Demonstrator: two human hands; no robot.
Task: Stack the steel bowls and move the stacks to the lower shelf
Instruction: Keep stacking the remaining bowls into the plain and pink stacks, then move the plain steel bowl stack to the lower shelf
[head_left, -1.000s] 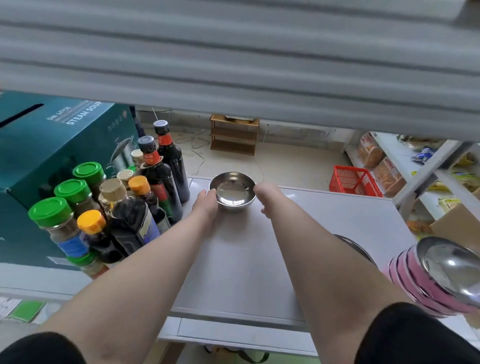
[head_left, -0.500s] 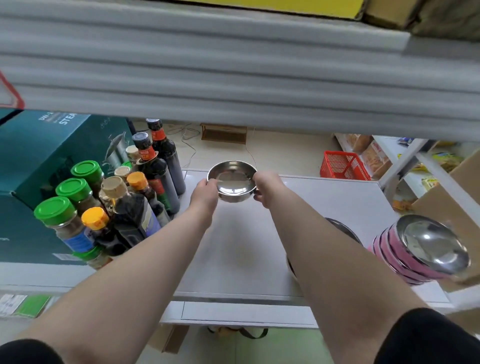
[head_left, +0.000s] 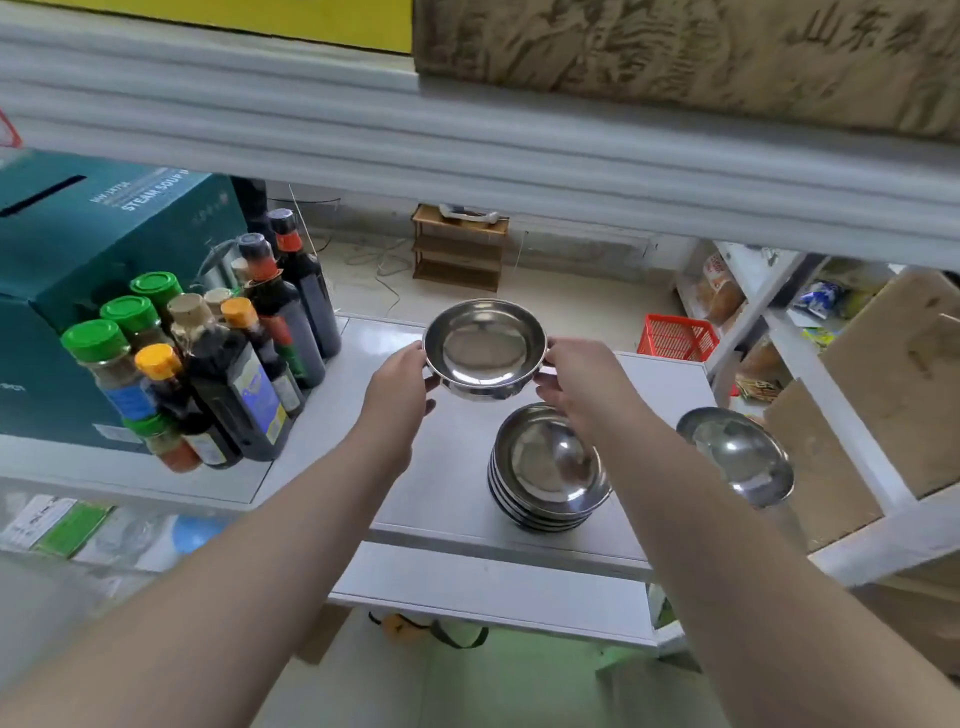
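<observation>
- Head view: a flat white shelf (head_left: 322, 415) of smooth, matte panels filled the middle, its front edge squared off and a thick pale shelf lip (head_left: 467, 150) hanging across the top.
- A teal cardboard box (head_left: 78, 270) with sharp corners stood at the far left on that surface.
- Dark glass sauce bottles (head_left: 291, 296) and jars with ribbed green and orange caps crowded just beside the box; a bare strip of white lay between them and the bowls.
- A stack of steel bowls (head_left: 545, 467) sat near the shelf's front edge, round, nested, mirror-bright, with banded rims showing down its side.
- Another steel bowl pile (head_left: 737, 457) stood at the right end, close to the white upright frame; its lower part was blurred.
- A single steel bowl (head_left: 485, 348), shallow and polished with a thin rolled rim, was held in the air, level, above and behind the stack.
- The left hand (head_left: 400, 384) gripped its left rim, fingers curled under.
- The right hand (head_left: 582, 379) clasped the opposite rim, both forearms stretched forward.
</observation>
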